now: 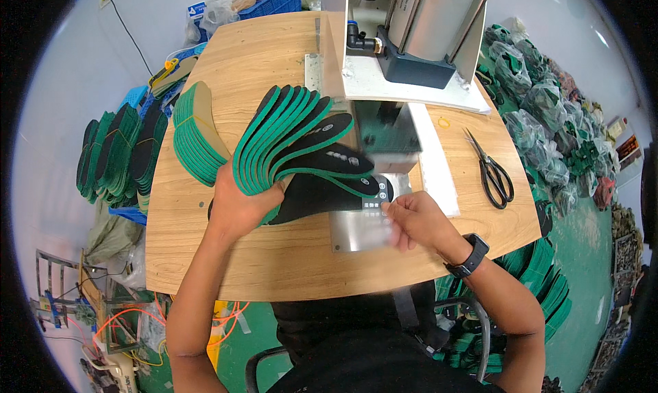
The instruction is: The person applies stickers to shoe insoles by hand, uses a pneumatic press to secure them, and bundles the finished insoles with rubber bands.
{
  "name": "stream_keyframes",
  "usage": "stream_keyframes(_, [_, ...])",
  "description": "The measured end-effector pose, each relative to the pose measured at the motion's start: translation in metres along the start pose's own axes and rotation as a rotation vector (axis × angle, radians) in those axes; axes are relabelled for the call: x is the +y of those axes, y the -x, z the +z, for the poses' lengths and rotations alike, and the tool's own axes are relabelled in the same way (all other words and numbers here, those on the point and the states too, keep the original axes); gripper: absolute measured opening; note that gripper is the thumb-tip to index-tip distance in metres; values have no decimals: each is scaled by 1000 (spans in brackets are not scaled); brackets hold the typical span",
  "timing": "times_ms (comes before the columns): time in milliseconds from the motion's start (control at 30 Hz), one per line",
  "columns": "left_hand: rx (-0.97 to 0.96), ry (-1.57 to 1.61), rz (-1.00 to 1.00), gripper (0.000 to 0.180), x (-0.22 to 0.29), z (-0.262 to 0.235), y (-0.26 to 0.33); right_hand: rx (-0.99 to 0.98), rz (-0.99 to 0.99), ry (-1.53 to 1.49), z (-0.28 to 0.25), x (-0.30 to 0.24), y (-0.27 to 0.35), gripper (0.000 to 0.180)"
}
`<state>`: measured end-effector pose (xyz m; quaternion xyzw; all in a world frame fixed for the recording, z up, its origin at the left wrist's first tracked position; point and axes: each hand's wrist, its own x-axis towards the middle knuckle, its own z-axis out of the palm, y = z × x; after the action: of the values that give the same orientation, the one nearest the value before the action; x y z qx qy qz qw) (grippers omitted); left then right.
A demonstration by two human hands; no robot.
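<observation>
My left hand [241, 204] grips a thick fan of insoles [284, 143], black on top with green edges, spread at their far ends. One black insole [308, 199] lies lowest, its right end over the metal plate [353, 236] of a press. White printed marks show on that end. At its tip, my right hand [419, 221] pinches the edge between thumb and fingers; the other fingers are slightly blurred. Just beyond the fan is the press's dark block [385, 129], also blurred. Above it stands the press's silver cylinder [435, 22] on a white frame.
A banded stack of tan and green insoles [199, 136] sits left on the wooden table [240, 263]. Black-handled scissors [492, 179] lie at the right, near a yellow rubber band [443, 122]. More insole bundles [113, 153] stand off the left edge; plastic bags [541, 112] pile up at right.
</observation>
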<state>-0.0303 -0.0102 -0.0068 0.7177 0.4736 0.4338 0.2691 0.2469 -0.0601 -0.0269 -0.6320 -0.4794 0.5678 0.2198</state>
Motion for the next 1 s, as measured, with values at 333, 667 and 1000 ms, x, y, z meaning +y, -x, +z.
stream_keyframes(333, [-8, 58, -36, 39, -5, 2, 1, 3, -19, -43, 2, 2, 3, 37])
stream_keyframes(667, [-60, 61, -104, 51, 3, 5, -4, -8, -7, -140, -1, 8, 6, 35])
stream_keyframes(1000, [-81, 26, -68, 55, 2, 7, -7, -27, 12, -118, -4, 8, 4, 31])
